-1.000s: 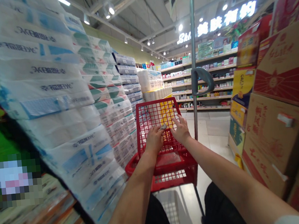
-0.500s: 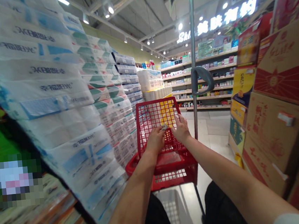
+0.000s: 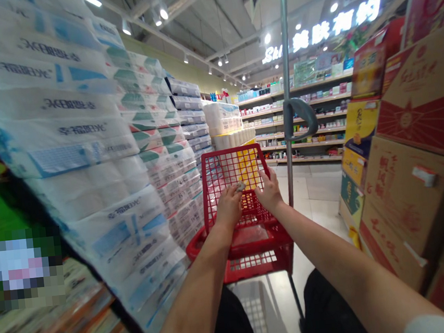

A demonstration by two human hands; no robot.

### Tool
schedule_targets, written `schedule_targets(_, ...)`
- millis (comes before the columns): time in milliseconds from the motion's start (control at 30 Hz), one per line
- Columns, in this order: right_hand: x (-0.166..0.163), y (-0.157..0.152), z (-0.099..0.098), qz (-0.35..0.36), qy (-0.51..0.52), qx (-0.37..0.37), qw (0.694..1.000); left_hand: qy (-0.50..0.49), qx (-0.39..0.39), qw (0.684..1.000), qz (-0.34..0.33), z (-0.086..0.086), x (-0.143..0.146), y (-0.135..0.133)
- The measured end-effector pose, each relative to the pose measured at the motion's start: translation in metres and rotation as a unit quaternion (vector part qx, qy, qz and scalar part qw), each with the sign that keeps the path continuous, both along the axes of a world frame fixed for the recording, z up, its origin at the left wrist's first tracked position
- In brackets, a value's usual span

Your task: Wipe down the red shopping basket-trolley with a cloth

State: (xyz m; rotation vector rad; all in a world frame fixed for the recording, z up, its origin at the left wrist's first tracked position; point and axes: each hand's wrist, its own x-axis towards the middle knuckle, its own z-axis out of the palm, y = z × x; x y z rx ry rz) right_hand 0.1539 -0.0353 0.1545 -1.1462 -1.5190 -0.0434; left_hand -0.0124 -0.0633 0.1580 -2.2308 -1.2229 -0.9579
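The person's left hand (image 3: 229,205) reaches over a red shopping cart (image 3: 252,235), its grip closed on a small grey wad (image 3: 240,186) at the fingertips; what the wad is made of is too small to tell. The right hand (image 3: 269,191) is just beside it, near the right edge of the cart's grid panel (image 3: 228,173), its grip loose — thumb and fingers apart. Whether those fingers touch the grid, I cannot tell. A metal pole (image 3: 286,71) with a grey loop handle (image 3: 312,119) rises just right of that hand. White tissue packs (image 3: 75,154) stand stacked along the left side, printed cartons (image 3: 401,191) along the right. Beyond the cart, shelves (image 3: 314,145) hold small goods under a lit white sign (image 3: 336,27).
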Motion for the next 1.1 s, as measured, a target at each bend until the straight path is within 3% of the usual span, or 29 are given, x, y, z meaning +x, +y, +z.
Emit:
schedule_targets(167, 0.003, 0.01, -0.002, 0.008, 0.074, -0.02, 0.997, 0.085, -0.074, 0.988, -0.105, -0.001, -0.001, 0.004)
schedule_targets(400, 0.007, 0.019, -0.003, 0.024, 0.105, -0.056, 0.993, 0.042, -0.118, 0.991, -0.057, -0.006, 0.003, 0.009)
schedule_targets(633, 0.006, 0.022, -0.004, 0.029, 0.124, -0.05, 0.991, 0.008, -0.217, 0.966, -0.14, -0.011, 0.007, 0.018)
schedule_targets(733, 0.007, 0.024, -0.005, 0.033, 0.128, -0.049, 0.99, 0.047, -0.272, 0.947, -0.166, -0.011, 0.009, 0.019)
schedule_targets(1100, 0.008, 0.024, -0.003, 0.002, 0.093, -0.116, 0.989, 0.026, -0.311, 0.947, -0.073, -0.01, 0.014, 0.02)
